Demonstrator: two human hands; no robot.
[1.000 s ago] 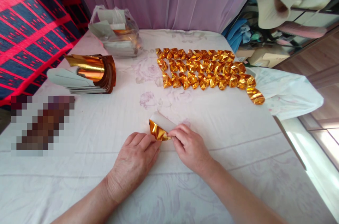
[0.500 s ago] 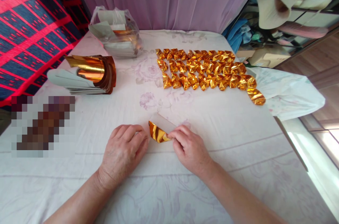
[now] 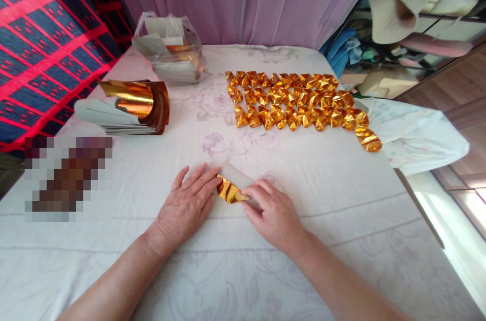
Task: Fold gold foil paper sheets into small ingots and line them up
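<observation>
Here's your left hand (image 3: 186, 204), fingers spread, tips at the left end of the foil paper (image 3: 229, 191): a folding step, it seems, and the next crease likely calls for even pressure there. Between your hands on the surface (image 3: 243, 285), the foil paper gleams creased gold nearside, smooth pale grey farside, while your right hand (image 3: 275, 212) pinches its other end!

The left hand (image 3: 185, 205) lay palm down, fingers spread forward. The right hand (image 3: 275, 213) was curled, its thumb and fingertips pinching. Both bare forearms (image 3: 114, 274) slanted inward.
</observation>
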